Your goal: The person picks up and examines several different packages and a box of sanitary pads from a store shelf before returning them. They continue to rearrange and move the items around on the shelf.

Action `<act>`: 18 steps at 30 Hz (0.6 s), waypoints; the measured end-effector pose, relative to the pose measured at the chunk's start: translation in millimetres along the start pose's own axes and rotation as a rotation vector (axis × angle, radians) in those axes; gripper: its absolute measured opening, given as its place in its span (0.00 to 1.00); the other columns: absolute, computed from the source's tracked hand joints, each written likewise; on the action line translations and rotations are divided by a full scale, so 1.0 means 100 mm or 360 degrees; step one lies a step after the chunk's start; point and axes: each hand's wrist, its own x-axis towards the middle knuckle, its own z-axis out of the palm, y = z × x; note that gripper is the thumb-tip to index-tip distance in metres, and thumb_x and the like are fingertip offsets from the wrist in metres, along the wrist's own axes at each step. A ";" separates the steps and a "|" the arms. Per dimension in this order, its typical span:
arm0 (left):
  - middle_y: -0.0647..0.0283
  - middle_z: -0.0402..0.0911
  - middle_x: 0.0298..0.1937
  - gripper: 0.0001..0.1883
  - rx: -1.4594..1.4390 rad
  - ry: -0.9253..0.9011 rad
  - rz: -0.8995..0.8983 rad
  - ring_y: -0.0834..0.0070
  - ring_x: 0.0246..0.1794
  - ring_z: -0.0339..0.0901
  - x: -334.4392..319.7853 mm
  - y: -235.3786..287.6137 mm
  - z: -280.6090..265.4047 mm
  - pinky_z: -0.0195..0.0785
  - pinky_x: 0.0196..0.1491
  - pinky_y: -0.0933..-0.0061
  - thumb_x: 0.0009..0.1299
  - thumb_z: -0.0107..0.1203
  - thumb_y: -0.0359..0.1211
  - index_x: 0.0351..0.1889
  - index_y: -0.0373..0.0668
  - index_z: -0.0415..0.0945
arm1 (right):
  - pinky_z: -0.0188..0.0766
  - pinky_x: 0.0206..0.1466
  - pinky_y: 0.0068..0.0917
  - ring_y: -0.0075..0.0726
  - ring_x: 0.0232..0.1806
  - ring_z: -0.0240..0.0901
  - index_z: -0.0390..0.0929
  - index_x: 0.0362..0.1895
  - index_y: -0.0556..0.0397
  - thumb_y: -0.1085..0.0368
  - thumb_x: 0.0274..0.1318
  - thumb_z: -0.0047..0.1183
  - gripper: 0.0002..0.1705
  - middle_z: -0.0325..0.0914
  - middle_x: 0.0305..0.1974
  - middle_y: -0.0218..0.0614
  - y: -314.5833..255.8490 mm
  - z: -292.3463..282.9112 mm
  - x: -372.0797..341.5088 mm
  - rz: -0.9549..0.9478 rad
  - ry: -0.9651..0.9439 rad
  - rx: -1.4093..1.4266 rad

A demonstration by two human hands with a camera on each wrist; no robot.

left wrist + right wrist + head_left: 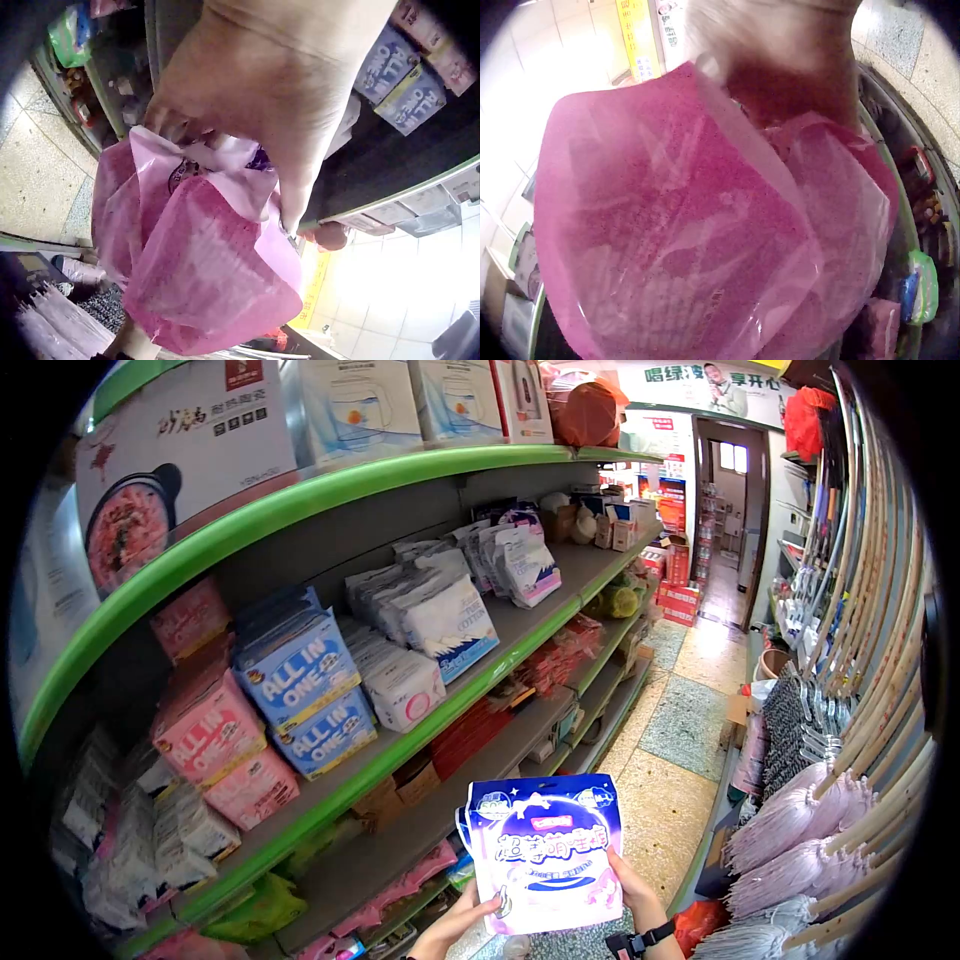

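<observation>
A white, blue and pink printed package is held up between both hands in the head view. The left hand grips its lower left edge, thumb on the front; the right hand, with a dark wrist strap, grips its right edge. In the left wrist view the left hand pinches the pink package, its fingers partly hidden behind the plastic. The right wrist view shows the right hand at the top edge of the pink package, most fingers hidden.
Green-edged shelves on the left carry blue boxes, pink boxes and white packs. Mops with long handles hang along the right. A tiled aisle runs between them to a doorway.
</observation>
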 end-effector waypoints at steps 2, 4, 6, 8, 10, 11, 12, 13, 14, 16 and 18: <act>0.50 0.50 0.64 0.48 0.0067 -0.0071 -0.0002 0.66 0.64 0.49 0.21 0.10 -0.04 0.42 0.63 0.68 0.57 0.59 0.45 0.65 0.33 0.37 | 0.65 0.51 0.27 0.32 0.48 0.68 0.63 0.55 0.61 0.47 0.60 0.39 0.31 0.70 0.50 0.41 -0.16 0.06 0.06 -0.0125 0.0079 -0.0025; 0.51 0.51 0.63 0.47 0.0069 -0.0104 -0.0053 0.66 0.64 0.50 0.39 0.25 -0.04 0.44 0.63 0.68 0.58 0.59 0.44 0.64 0.33 0.38 | 0.65 0.51 0.27 0.33 0.48 0.68 0.62 0.55 0.61 0.47 0.60 0.39 0.31 0.70 0.50 0.41 -0.31 0.07 0.16 -0.0140 0.0094 0.0000; 0.52 0.53 0.62 0.43 0.0080 -0.0170 -0.0024 0.67 0.62 0.52 0.57 0.42 -0.02 0.46 0.62 0.69 0.60 0.57 0.41 0.63 0.34 0.40 | 0.65 0.51 0.27 0.33 0.48 0.68 0.61 0.55 0.61 0.46 0.60 0.39 0.31 0.70 0.50 0.41 -0.40 0.02 0.31 -0.0186 0.0119 0.0025; 0.53 0.55 0.60 0.38 0.0093 -0.0206 0.0068 0.68 0.61 0.54 0.80 0.54 0.02 0.47 0.61 0.69 0.62 0.55 0.39 0.62 0.34 0.42 | 0.65 0.52 0.28 0.34 0.49 0.68 0.60 0.57 0.60 0.45 0.60 0.37 0.32 0.69 0.51 0.40 -0.48 -0.07 0.45 -0.0234 0.0169 0.0016; 0.53 0.57 0.60 0.37 0.0104 -0.0257 0.0044 0.69 0.61 0.55 1.04 0.62 0.06 0.48 0.61 0.70 0.63 0.55 0.38 0.61 0.33 0.43 | 0.65 0.53 0.29 0.34 0.50 0.67 0.57 0.58 0.58 0.43 0.60 0.35 0.34 0.68 0.52 0.40 -0.59 -0.11 0.52 -0.0304 0.0196 0.0053; 0.53 0.58 0.59 0.36 0.0081 -0.0286 0.0089 0.69 0.60 0.56 1.20 0.61 0.07 0.49 0.60 0.70 0.63 0.54 0.38 0.61 0.33 0.44 | 0.65 0.53 0.29 0.34 0.50 0.67 0.57 0.58 0.58 0.43 0.60 0.35 0.34 0.68 0.52 0.40 -0.68 -0.14 0.55 -0.0315 0.0227 0.0063; 0.52 0.59 0.58 0.35 0.0053 -0.0309 0.0128 0.69 0.59 0.57 1.34 0.61 0.11 0.51 0.59 0.71 0.63 0.54 0.37 0.61 0.33 0.45 | 0.65 0.52 0.28 0.33 0.50 0.67 0.59 0.57 0.59 0.45 0.59 0.38 0.33 0.68 0.51 0.40 -0.81 -0.13 0.56 -0.0339 0.0287 0.0107; 0.52 0.59 0.58 0.35 0.0055 -0.0328 0.0111 0.69 0.59 0.57 1.48 0.62 0.16 0.51 0.59 0.71 0.63 0.54 0.37 0.61 0.33 0.45 | 0.65 0.51 0.27 0.33 0.49 0.68 0.60 0.57 0.59 0.47 0.59 0.40 0.32 0.69 0.51 0.40 -0.90 -0.17 0.59 -0.0361 0.0343 0.0150; 0.53 0.60 0.58 0.35 0.0053 -0.0315 0.0126 0.70 0.58 0.58 1.63 0.64 0.23 0.51 0.59 0.71 0.63 0.54 0.37 0.61 0.32 0.46 | 0.65 0.52 0.28 0.33 0.49 0.67 0.59 0.57 0.59 0.47 0.59 0.40 0.32 0.69 0.51 0.40 -0.88 -0.37 0.70 -0.0371 0.0390 0.0131; 0.53 0.61 0.57 0.35 0.0060 -0.0294 0.0131 0.70 0.57 0.59 1.90 0.71 0.37 0.52 0.58 0.72 0.63 0.54 0.37 0.61 0.32 0.47 | 0.64 0.52 0.28 0.33 0.49 0.67 0.59 0.57 0.60 0.46 0.59 0.40 0.32 0.69 0.51 0.40 -1.06 -0.57 0.86 -0.0409 0.0352 0.0156; 0.54 0.61 0.57 0.34 0.0078 -0.0293 0.0254 0.71 0.57 0.59 2.18 0.78 0.58 0.52 0.58 0.72 0.63 0.55 0.37 0.61 0.33 0.48 | 0.64 0.52 0.28 0.33 0.50 0.67 0.59 0.57 0.60 0.46 0.59 0.40 0.32 0.68 0.51 0.40 -1.26 -0.79 1.03 -0.0492 0.0276 0.0174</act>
